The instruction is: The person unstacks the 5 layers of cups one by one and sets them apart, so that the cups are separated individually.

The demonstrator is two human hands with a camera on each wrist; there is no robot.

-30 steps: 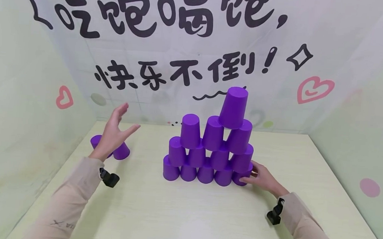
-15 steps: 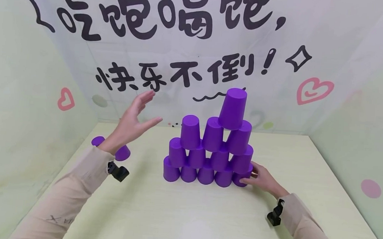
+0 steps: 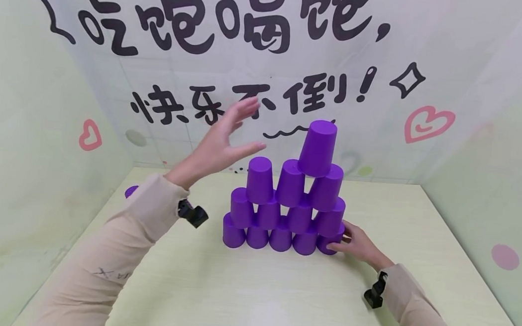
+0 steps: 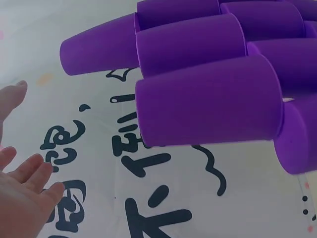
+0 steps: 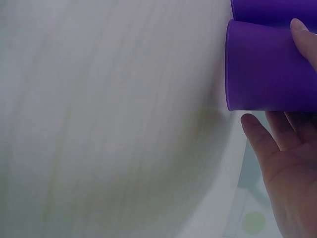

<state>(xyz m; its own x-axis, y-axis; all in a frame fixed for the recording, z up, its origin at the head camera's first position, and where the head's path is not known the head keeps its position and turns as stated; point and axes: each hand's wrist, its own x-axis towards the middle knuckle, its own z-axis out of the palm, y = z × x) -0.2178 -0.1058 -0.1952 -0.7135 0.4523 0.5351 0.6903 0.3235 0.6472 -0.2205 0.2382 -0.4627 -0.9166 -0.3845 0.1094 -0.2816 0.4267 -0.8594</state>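
Purple cup pyramid (image 3: 291, 187) stands on the table (image 3: 244, 291); I'd call this steadying: right hand (image 3: 359, 245) holding its bottom-right cup (image 5: 265, 67), left hand (image 3: 221, 143) spread, empty by its upper left, next likely needing a light touch.

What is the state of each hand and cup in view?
Left hand: raised, holding nothing.
Right hand: thumb and fingers around bottom-right cup.
Stacked cups: upside down, four rows.
Top cup: rests across two below.
Far-left cup: mostly hidden, orientation unclear.
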